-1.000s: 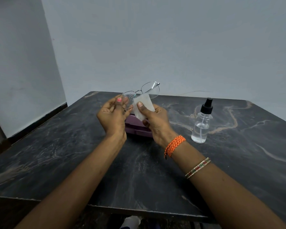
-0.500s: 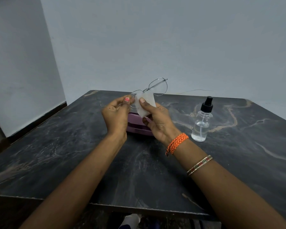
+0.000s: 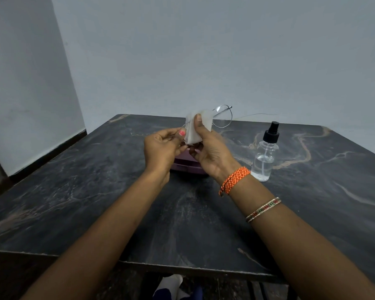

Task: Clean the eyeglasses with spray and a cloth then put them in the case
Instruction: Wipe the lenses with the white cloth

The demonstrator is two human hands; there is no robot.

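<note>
Thin metal-framed eyeglasses (image 3: 224,118) are held up above the middle of the dark marble table (image 3: 95,191). My left hand (image 3: 162,148) pinches the frame at its left end. My right hand (image 3: 210,148) presses a white cloth (image 3: 195,128) around the left lens, thumb on top; that lens is hidden by the cloth. The right lens sticks out clear beyond the cloth. A purple case (image 3: 186,164) lies on the table under both hands, mostly hidden. A clear spray bottle (image 3: 265,154) with a black pump top stands to the right of my right hand.
Pale walls meet in a corner behind the table. The table's front edge (image 3: 182,269) runs just below my forearms. An orange thread band and a beaded bangle sit on my right wrist.
Both hands have lifted the glasses a little higher and tilted them. The cloth has slid up along the frame and now wraps more of the left lens.
</note>
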